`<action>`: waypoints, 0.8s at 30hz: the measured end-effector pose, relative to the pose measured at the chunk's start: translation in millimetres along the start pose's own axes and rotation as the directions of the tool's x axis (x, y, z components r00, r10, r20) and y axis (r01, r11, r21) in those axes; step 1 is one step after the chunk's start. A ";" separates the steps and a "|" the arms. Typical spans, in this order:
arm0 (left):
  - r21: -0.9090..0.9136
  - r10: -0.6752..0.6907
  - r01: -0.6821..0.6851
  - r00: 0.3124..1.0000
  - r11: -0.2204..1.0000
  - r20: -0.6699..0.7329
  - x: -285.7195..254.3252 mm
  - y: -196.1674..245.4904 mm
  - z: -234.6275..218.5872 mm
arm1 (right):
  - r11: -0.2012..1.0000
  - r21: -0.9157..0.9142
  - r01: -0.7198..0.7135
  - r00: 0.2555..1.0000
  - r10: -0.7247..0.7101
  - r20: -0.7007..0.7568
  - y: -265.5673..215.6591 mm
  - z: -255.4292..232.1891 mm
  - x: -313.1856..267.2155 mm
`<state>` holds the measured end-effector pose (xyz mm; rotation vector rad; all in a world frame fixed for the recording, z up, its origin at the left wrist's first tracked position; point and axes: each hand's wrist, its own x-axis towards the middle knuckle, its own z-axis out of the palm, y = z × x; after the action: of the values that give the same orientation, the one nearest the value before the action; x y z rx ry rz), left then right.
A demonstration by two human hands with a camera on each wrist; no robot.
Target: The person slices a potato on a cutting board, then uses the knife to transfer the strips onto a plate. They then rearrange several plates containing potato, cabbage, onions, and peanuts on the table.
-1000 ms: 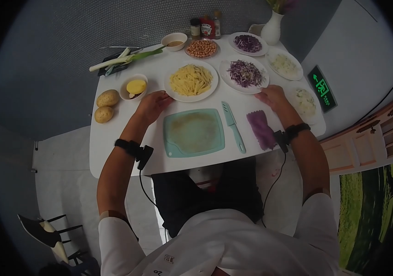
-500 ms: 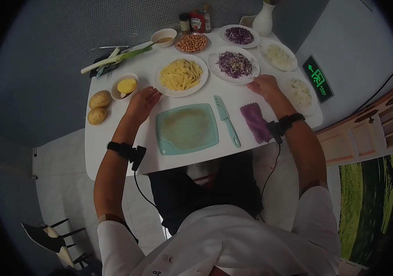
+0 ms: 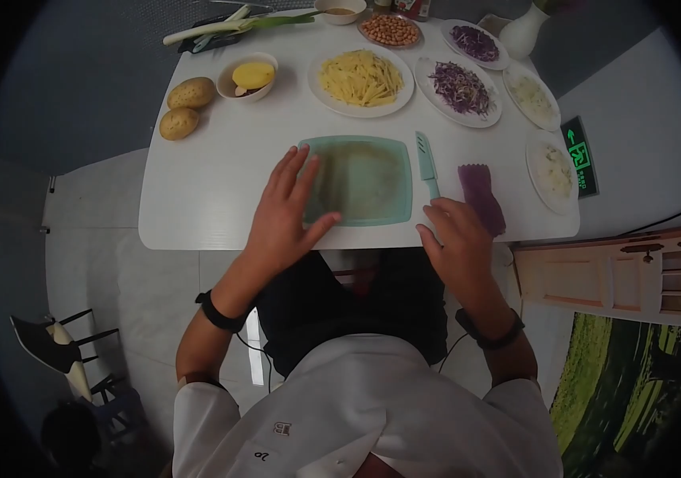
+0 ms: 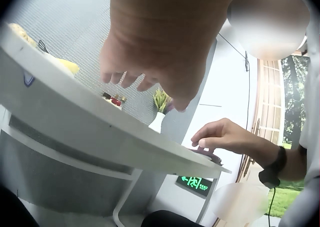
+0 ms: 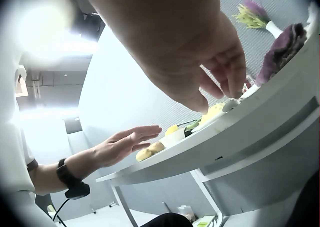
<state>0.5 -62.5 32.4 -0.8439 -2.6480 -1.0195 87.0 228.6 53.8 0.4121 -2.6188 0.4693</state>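
Note:
My left hand (image 3: 281,219) has its fingers spread over the left edge of the green cutting board (image 3: 368,179); contact is unclear. My right hand (image 3: 464,247) is at the green knife (image 3: 426,159), bent fingers over its handle, which is mostly hidden; I cannot tell if they touch it. A gap separates thumb from fingers on that hand (image 5: 200,67) in the right wrist view. Just right of the knife lies a crinkled purple cloth-like piece (image 3: 480,195). The left wrist view shows my left hand (image 4: 150,57) with fingers extended.
Behind the board stand plates of yellow strips (image 3: 360,78) and purple shreds (image 3: 461,88). Two potatoes (image 3: 191,93) and a bowl (image 3: 259,94) are at the left; leeks (image 3: 229,28), nuts (image 3: 389,30) and a vase (image 3: 522,33) at the back. White plates (image 3: 551,171) line the right.
Both hands have drawn back from beside the plates toward the table's front edge, the left to the board, the right to the knife. The head view has tilted down.

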 end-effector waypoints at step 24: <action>0.489 -0.064 0.087 0.996 0.868 -0.065 -109.7 -72.7 -50.2 | 0.973 0.123 -0.196 0.954 0.160 0.253 -89.2 90.1 54.8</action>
<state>47.8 -188.3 -9.8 -0.5935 -2.7235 -0.3282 38.5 102.1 26.6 0.2946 -2.8831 0.7159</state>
